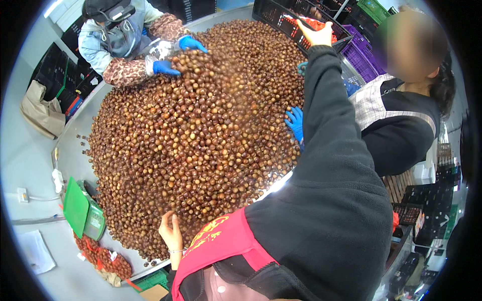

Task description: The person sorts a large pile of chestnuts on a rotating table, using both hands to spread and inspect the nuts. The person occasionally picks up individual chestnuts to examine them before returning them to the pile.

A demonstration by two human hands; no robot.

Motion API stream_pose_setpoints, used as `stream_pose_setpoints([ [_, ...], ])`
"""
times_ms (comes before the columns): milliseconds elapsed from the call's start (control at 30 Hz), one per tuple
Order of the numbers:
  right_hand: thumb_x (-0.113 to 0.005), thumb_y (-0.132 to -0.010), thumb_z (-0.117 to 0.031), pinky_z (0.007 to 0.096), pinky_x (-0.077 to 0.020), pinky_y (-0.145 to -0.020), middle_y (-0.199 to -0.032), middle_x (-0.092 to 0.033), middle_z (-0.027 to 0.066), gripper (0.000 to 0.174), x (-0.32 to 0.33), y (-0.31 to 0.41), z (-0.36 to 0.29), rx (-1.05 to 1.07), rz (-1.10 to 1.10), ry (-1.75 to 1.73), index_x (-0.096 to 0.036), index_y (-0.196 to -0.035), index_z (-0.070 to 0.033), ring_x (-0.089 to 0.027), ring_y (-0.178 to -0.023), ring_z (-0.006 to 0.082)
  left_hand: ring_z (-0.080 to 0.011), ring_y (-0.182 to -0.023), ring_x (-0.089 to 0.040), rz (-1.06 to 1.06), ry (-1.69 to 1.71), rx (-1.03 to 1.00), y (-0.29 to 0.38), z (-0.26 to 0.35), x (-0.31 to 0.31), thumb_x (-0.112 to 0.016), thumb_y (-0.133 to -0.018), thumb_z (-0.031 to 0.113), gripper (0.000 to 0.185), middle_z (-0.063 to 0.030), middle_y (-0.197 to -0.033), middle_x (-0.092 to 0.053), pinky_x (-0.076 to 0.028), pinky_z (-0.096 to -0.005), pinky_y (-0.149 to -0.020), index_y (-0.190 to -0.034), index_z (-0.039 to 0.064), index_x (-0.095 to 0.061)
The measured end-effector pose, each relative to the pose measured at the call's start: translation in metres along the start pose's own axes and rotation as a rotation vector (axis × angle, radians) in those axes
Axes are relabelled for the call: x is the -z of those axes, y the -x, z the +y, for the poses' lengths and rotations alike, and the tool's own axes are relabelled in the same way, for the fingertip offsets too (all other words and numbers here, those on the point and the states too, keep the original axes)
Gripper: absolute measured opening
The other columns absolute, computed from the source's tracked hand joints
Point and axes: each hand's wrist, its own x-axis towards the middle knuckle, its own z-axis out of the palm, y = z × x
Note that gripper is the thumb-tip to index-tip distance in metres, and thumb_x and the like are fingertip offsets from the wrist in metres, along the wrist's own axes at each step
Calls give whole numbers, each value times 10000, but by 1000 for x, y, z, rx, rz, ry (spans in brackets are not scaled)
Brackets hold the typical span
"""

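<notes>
A large heap of glossy brown nuts with pale patches (188, 143), which look like chestnuts, fills a metal-rimmed table (71, 150). My left hand (171, 231), a bangle at its wrist, is at the heap's near edge; its fingers are apart and no nut shows in them. My right arm reaches far across, its hand (316, 34) raised with thumb and fingers apart at a black plastic crate (278, 20). Red mesh bags (314, 24) lie in that crate. Just above my right hand is a small blurred brown thing, apparently in the air. My right palm is partly hidden.
Across the heap a person's blue-gloved hands (165, 68) are among blurred, moving nuts. Another person stands at the right, one blue-gloved hand (295, 120) on the heap beside my sleeve. At left are a green scale (94, 222) and filled red mesh bags (116, 265). Purple crates (357, 56) stand beyond.
</notes>
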Motion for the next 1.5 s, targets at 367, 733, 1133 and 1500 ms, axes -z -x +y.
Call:
stream_pose_setpoints([
  [367,-424,-1139,-510,280,-228,-411,-460,-332,-46,623,64,378,234,-320,-338,1119,-649,-790,-47,-273,-388,82,-94,-587,-608,52,87,75,29,-10,1,-615,-1063,154,211,-46,-727,-703,-489,-281,-585,-1225,45,-696],
  [733,-464,-1153,-217,209,-331,-545,-732,-546,-41,240,50,568,265,-556,-746,1232,-634,-1130,-49,-422,-589,29,-262,-841,-699,484,-98,-66,29,-105,94,-692,-932,37,369,-141,-1138,-675,-565,-388,-779,-1299,56,-651],
  [1133,-499,-1139,-282,208,-348,-523,-663,-553,-49,331,23,710,318,-744,-612,1386,-709,-1120,-27,-459,-558,27,-298,-1608,-195,352,-835,-112,-95,-312,282,-740,-940,270,851,-57,-1733,-256,-210,-496,-1294,-1658,152,-298],
  [1500,-468,-1158,-294,217,-422,-596,-738,-611,-12,393,25,773,319,-713,-500,1615,-707,-1118,15,-537,-642,55,-239,-1637,-111,187,-1104,-256,-191,-358,332,-502,-1043,550,775,47,-1784,-92,-93,-558,-1329,-1701,373,-133],
])
